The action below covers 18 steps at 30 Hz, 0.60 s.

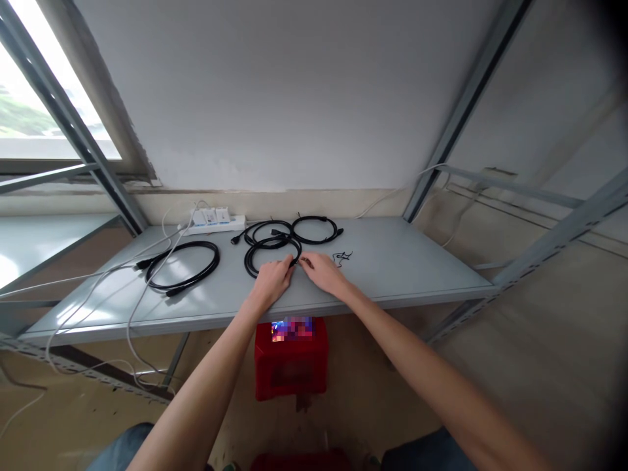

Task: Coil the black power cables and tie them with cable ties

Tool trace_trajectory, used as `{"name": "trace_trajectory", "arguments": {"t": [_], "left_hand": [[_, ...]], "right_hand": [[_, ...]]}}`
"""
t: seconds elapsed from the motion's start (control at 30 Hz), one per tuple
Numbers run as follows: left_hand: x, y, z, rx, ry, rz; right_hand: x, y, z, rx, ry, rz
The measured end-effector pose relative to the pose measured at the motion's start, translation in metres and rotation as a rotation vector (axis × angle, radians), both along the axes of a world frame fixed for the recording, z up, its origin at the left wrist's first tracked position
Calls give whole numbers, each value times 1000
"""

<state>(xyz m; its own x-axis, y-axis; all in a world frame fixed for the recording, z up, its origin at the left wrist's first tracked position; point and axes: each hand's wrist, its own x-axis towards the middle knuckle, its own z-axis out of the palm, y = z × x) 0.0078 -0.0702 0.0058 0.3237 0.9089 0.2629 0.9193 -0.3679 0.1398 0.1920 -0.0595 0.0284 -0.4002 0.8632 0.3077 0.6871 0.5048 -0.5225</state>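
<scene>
A coiled black cable lies near the front middle of the grey shelf. My left hand is closed on the lower right side of this coil. Close beside it on the right, my right hand has its fingers pinched together at the coil's edge; what they hold is too small to make out. Behind are a second coil and a third coil, both black. Another black cable coil lies on the left. Several thin black ties lie right of my right hand.
A white power strip with plugs stands at the back left. White cords cross the shelf's left side and hang over its front edge. Metal uprights frame the shelf. A red stool stands below the front edge.
</scene>
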Motion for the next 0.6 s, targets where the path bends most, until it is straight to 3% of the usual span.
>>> {"name": "trace_trajectory", "arguments": {"t": [0.07,0.2,0.43,0.6], "left_hand": [[0,0,-1,3,2,-2],[0,0,0,7,-3,-9],[1,-2,4,-30,-6,6],[1,-2,3,-23,-6,-7]], "right_hand": [[4,-2,2,149,-202,30],[6,-5,0,275,-464,26],[5,-4,-4,417,-617,62],[-2,-7,-3,365,-664,73]]}}
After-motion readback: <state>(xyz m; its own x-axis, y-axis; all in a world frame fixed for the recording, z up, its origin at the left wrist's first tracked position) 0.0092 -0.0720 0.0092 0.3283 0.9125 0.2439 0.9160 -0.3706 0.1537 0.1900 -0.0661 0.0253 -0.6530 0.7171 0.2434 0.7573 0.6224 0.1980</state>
